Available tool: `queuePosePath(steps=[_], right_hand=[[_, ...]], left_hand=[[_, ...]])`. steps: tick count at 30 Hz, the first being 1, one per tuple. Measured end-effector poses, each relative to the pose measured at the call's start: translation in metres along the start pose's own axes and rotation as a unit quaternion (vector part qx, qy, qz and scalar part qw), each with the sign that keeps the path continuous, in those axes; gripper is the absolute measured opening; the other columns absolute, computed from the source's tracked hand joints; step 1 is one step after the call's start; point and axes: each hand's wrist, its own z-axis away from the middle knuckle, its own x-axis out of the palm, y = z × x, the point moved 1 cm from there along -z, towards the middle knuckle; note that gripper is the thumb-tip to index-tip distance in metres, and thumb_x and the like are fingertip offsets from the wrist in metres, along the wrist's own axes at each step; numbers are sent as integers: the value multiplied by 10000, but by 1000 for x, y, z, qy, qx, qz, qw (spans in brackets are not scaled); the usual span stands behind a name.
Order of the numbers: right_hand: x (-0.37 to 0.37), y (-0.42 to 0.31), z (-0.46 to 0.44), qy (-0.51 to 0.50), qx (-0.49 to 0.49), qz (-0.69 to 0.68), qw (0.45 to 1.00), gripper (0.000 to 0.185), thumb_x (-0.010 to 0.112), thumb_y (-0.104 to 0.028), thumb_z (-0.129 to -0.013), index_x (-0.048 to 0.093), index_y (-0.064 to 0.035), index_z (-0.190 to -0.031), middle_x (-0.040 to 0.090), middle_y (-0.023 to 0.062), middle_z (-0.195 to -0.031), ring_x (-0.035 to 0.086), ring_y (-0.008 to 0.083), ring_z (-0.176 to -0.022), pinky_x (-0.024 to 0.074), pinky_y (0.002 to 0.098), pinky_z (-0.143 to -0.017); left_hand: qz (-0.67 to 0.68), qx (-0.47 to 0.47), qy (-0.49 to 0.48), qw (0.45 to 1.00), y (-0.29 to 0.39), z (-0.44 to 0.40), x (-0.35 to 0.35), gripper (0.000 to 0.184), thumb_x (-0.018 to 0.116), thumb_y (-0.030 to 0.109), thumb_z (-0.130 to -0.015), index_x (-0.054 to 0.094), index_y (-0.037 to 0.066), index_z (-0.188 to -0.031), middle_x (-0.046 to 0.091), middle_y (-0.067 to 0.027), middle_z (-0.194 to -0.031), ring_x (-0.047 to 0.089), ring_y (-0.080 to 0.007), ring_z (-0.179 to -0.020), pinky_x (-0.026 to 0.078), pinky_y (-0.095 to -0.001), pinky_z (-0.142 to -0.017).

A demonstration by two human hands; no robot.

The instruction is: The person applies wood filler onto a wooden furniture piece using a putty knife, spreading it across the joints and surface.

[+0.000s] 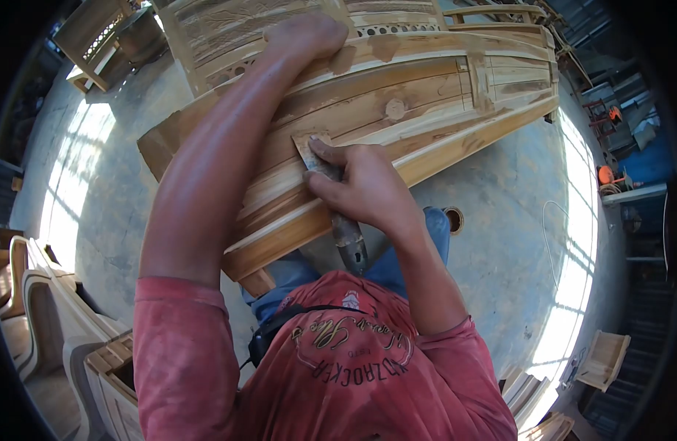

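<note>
Scraper Blade Lies Against a Wooden Panel

The right hand (pixel 368 184) grasps a flat-bladed scraper (pixel 347 239), its thumb and a finger pinching the upper part while the dark handle slants down toward the person's lap. The blade's broad end touches the face of a long wooden furniture piece (pixel 426 77), which lies tilted across the person's front, its lower edge just above the knees. A round, pale patch (pixel 395 109) marks the wood near the blade, toward the piece's right end.

The left hand (pixel 309 35) is at the far edge of the same piece, wrist bent and fingers curled; they are turned away from the camera, so I cannot tell whether they grip the wood or only rest there. Beyond that edge stands a panel (pixel 401 31) with a row of round holes.

The person wears a red shirt (pixel 338 353) and blue trousers (pixel 437 237). On the concrete floor (pixel 493 198), a small round container (pixel 454 220) sits just beside one leg. Curved wooden chair parts (pixel 44 345) stand at lower left, and bright sunlight (pixel 73 176) falls across the floor on both sides.
</note>
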Motion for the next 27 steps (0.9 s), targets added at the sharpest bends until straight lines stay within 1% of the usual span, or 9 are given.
queuePosePath(steps=[1,2,4,5,8,10,15,20,27], right_hand=[[2,8,5,47,-39,-26,998,435,613,-231,-787,627,66,-1104,625,242,-708,539,308,-564,466,375,-594],[5,21,9,94,-76,-50,991,452,621,-218,-799,616,45,-1166,633,220,-728,548,283,-576,464,361,-593],[-9,43,22,117,-24,-165,979,442,629,-177,-821,602,38,-1207,650,159,-768,528,212,-578,453,318,-578],[-16,55,30,124,19,-282,951,441,638,-136,-843,587,30,-1248,667,98,-808,509,140,-580,442,274,-564],[-33,86,41,167,54,-429,886,464,626,-98,-866,557,-39,-1321,656,71,-894,520,133,-629,439,254,-597],[-36,90,39,230,-1,-40,972,429,618,-106,-872,581,-43,-1294,630,98,-905,540,165,-676,443,269,-619],[-16,61,9,221,-164,75,958,418,594,-132,-873,573,-3,-1271,580,186,-875,545,302,-646,476,377,-634],[-7,41,-19,200,-111,94,969,386,586,-162,-871,598,16,-1213,574,238,-930,572,400,-699,481,449,-690],[-22,24,-16,148,-61,151,976,394,598,-180,-853,611,46,-1176,603,225,-853,564,331,-696,464,397,-658]], left_hand=[[-62,136,281,948,-7,2,6,473,414,361,-874,660,-14,-1022,645,-199,-1050,604,-372,-952,464,-465,-831],[-119,249,535,798,-9,7,16,495,399,366,-869,653,-14,-1059,640,-193,-1101,599,-378,-999,454,-487,-858],[-211,380,856,280,-8,14,38,547,369,376,-857,639,-13,-1133,632,-182,-1202,590,-391,-1092,434,-529,-910],[-216,394,885,119,0,8,23,543,371,373,-857,640,-5,-1140,633,-172,-1207,591,-383,-1096,432,-534,-909],[-196,392,825,-358,9,-11,-7,532,376,365,-856,641,17,-1160,635,-141,-1220,595,-357,-1105,426,-548,-906],[-146,345,674,-636,10,-29,-23,526,380,359,-855,642,32,-1174,637,-121,-1229,598,-340,-1112,422,-558,-904],[-119,368,662,-642,14,-34,-30,530,379,363,-857,641,30,-1176,639,-123,-1226,600,-337,-1113,424,-552,-908],[-128,362,652,-654,13,-30,-27,525,393,362,-852,646,27,-1167,642,-136,-1217,603,-338,-1107,422,-558,-904],[-132,358,641,-665,9,-33,-30,548,351,380,-868,662,-20,-1076,638,-198,-1181,594,-393,-1090,445,-510,-923]])
